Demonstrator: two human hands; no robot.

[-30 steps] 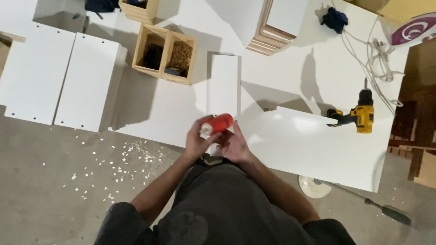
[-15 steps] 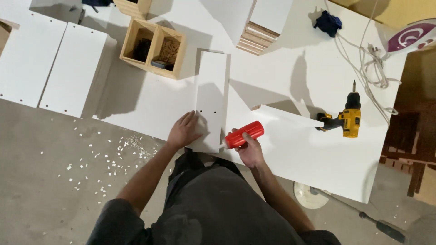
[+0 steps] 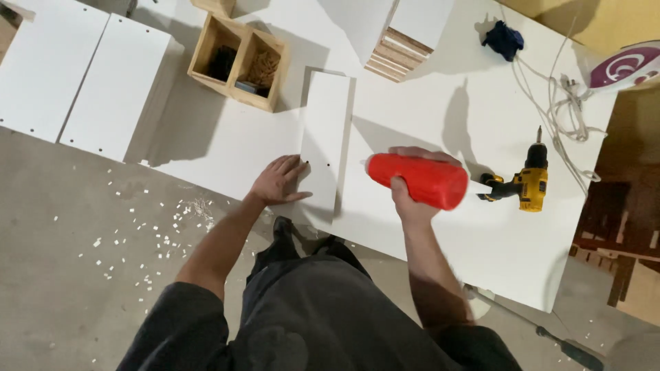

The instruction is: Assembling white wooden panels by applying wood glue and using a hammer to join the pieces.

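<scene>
Seen from above, a person stands at a large white desk [image 3: 481,240] of flat panels. The right hand [image 3: 410,199] is wrapped around the middle of a red plastic bottle [image 3: 416,180], held on its side with the pale nozzle pointing left, toward the other hand. The left hand [image 3: 278,182] lies flat, fingers spread, on the near end of a narrow white board [image 3: 324,137] that runs away from the body; two small drilled holes sit just beside its fingertips. The bottle looks light and squeezable with a smooth skin, best gripped round its body as now; the board looks stiff and slick, likely to slide unless pressed down. Right of the right hand lies a yellow cordless drill [image 3: 526,184]. Beyond the left hand stands a wooden box [image 3: 237,60] with compartments. Pale chips dot the floor [image 3: 89,227] left of the left arm.
</scene>
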